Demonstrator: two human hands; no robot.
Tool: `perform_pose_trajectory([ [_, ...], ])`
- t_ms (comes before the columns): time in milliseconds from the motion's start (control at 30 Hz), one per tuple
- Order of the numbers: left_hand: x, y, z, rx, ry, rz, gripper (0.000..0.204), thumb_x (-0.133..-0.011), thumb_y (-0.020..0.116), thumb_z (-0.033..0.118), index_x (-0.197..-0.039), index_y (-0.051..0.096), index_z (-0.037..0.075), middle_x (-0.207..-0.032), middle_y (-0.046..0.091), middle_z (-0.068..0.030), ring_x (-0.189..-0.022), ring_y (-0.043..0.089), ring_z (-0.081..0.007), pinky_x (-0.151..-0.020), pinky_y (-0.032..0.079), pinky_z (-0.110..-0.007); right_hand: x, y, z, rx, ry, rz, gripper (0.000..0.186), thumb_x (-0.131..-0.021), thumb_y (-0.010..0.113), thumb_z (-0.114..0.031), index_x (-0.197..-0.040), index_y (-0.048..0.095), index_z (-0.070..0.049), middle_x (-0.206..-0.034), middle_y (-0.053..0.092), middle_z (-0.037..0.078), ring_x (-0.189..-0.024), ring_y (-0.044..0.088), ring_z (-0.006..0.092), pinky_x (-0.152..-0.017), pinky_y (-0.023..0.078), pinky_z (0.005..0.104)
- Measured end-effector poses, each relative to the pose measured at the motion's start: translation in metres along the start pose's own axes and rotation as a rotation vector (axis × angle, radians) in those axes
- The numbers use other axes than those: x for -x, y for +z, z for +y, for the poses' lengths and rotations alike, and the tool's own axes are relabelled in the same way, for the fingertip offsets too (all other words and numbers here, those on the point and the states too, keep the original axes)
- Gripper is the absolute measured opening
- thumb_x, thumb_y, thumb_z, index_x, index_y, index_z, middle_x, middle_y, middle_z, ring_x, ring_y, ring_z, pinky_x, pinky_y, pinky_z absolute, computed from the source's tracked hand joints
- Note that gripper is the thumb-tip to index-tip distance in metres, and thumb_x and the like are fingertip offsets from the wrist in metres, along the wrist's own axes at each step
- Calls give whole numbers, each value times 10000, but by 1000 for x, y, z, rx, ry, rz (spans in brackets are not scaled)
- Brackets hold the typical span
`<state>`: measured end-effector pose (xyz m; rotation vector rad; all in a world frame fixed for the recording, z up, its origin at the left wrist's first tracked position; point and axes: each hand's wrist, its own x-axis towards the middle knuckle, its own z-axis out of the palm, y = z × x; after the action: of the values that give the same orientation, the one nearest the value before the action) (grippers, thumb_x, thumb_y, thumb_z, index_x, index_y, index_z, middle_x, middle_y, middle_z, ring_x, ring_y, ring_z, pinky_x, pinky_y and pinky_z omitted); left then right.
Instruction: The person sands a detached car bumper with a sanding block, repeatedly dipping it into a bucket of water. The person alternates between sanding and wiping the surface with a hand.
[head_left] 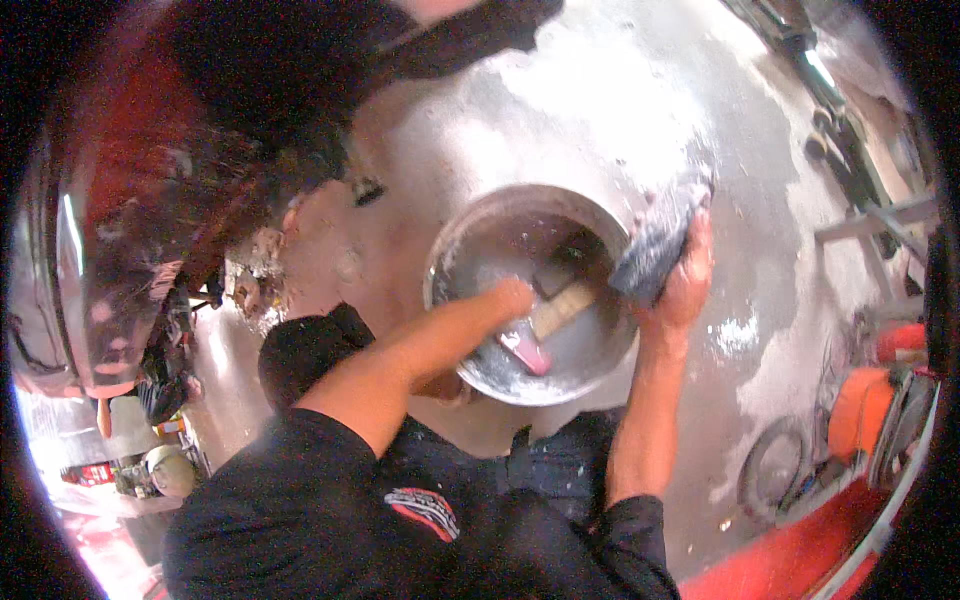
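A round metal basin (440, 215) with greyish water stands on the floor before me. My left hand (517, 297) reaches into it; its fingers are blurred and hidden, so any hold is unclear. Close to that hand lie a pink-and-white piece (525, 352), a tan wooden-looking bar (566, 308) and a dark object (570, 262), partly in the water. Just past the basin's right rim, my right hand (688, 275) is closed around a dark grey, oblong slab (655, 245) with whitish wet streaks. The slab is tilted, its lower end near the rim.
A dark red, scuffed vehicle body (140, 240) looms at the left. Wet, patchy concrete floor (600, 90) surrounds the basin. On the right are an orange round object (858, 412), a wheel (775, 465) and a metal frame (880, 220). Red material (790, 550) lies at lower right.
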<state>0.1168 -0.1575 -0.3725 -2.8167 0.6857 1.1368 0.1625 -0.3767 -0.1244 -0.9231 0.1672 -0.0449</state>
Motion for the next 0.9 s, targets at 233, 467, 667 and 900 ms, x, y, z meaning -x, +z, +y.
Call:
perform_pose_trajectory([
  [233,54,-60,-71,766,71,-167,277,-885,619,286,-939,732,38,-881,720,-133,-741,700,-244,-678,577,-403,-12,21,26,29,-85,87,344,-1050,531,-234,-1337,550,-47,-1023,671,76,-787,654,165,-680,554,314],
  [467,341,-412,-18,73,363,1022,214,-994,567,192,-991,694,20,-945,697,-127,-866,664,-234,-789,533,-381,-18,31,19,59,-188,60,300,-1051,537,-188,-1313,608,-59,-1112,661,25,-848,623,106,-715,539,285],
  [667,366,-451,-51,-1049,-120,1126,845,-826,669,483,-1517,389,85,-1602,352,-90,-1512,255,-258,-1246,151,-470,23,86,-10,78,-258,-48,380,-1023,577,-125,-1377,542,10,-1173,646,44,-1031,579,104,-910,484,271],
  [900,344,-372,-65,-1091,-132,827,1079,-736,679,625,-1575,280,77,-1649,269,-67,-1542,174,-224,-1264,86,-463,29,114,-18,387,-629,-213,546,-921,677,-21,-1440,507,-5,-1281,569,115,-1092,583,185,-946,474,302],
])
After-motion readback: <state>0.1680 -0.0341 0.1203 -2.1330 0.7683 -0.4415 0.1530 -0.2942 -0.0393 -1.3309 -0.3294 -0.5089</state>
